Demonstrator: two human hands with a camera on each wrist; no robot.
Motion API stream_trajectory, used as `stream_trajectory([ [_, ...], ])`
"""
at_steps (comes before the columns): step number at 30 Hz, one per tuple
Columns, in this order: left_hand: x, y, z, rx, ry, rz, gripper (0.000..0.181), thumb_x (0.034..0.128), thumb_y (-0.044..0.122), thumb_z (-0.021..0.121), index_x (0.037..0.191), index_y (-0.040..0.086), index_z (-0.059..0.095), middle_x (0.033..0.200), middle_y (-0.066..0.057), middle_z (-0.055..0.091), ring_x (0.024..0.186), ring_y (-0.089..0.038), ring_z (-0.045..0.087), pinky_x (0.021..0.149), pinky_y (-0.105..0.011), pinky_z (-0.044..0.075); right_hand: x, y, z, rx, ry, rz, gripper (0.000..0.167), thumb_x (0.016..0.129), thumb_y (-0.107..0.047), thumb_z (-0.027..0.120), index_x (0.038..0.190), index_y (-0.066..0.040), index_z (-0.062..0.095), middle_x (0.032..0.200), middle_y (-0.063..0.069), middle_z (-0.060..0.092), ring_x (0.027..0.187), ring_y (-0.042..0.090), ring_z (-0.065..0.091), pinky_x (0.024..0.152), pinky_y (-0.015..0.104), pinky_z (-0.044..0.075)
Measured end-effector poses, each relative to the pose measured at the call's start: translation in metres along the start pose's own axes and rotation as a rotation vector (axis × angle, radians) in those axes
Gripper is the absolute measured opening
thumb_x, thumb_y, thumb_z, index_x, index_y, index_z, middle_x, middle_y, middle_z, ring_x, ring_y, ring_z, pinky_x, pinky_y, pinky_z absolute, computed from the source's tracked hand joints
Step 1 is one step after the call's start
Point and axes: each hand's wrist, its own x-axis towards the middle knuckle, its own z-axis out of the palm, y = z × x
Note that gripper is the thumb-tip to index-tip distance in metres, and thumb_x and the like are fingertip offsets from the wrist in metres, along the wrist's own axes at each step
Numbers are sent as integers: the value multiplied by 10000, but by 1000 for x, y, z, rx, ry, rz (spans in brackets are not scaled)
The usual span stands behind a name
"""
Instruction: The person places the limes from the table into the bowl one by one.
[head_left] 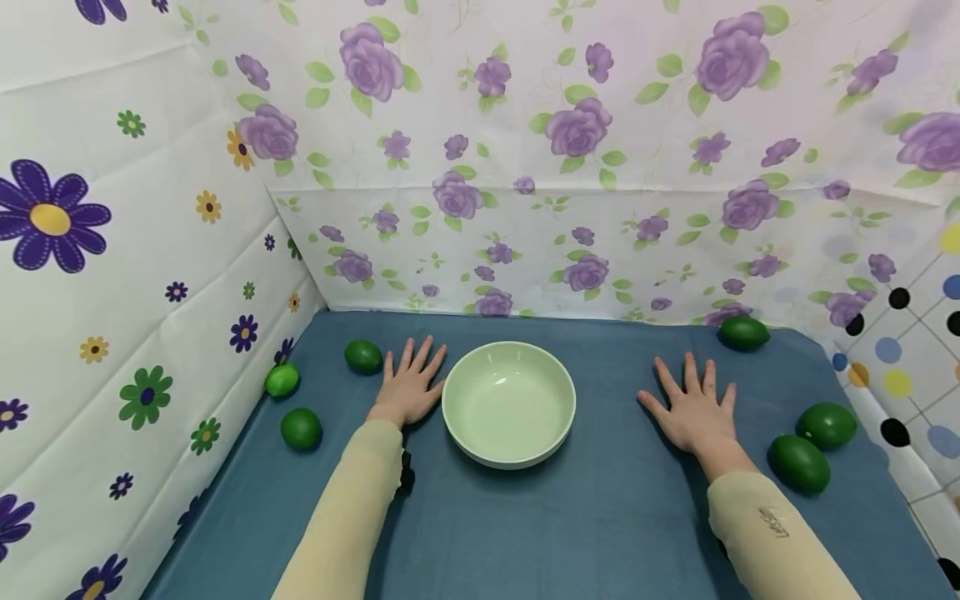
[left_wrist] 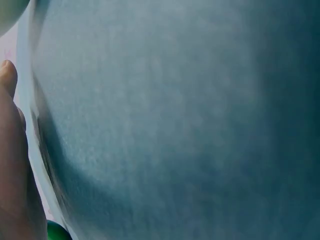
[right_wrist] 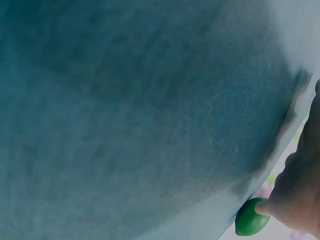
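Note:
A pale green bowl (head_left: 508, 404) stands at the middle of the blue cloth. My left hand (head_left: 408, 387) lies palm down with spread fingers just left of the bowl, its thumb close to the rim; whether they touch I cannot tell. My right hand (head_left: 693, 408) rests palm down, fingers spread, well to the right of the bowl. Neither holds anything. Near the left hand are a dark green lime-like fruit (head_left: 363, 357), another green fruit (head_left: 302, 429) and a brighter lime (head_left: 282, 380). A green fruit (head_left: 744, 332) lies beyond the right hand; it also shows in the right wrist view (right_wrist: 251, 217).
Two larger dark green fruits (head_left: 799, 464) sit side by side to the right of the right forearm. Flowered sheets (head_left: 465, 250) rise at the back and left of the blue cloth (head_left: 525, 533); a dotted sheet (head_left: 922, 367) borders the right.

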Motion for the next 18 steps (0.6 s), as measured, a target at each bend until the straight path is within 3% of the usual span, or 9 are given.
stream_trajectory([
  [9,-16,6,-8,-15,67,57,726,1125,656,308,1733,269,222,1803,-56,85,1655,-338,-1,1286,-689,27,-1,0,-5,18,33,-23,885,1081,-746,306,1746,-187,139,1717,371,-21,1564,607,-61,1185,824,21],
  [18,-25,10,-10,-122,137,84,614,1143,517,459,1638,155,481,1712,-134,368,1613,-342,261,1292,-637,178,-5,-4,-14,26,57,-47,828,1116,-664,358,1702,-81,294,1689,401,131,1543,624,119,1189,794,181],
])
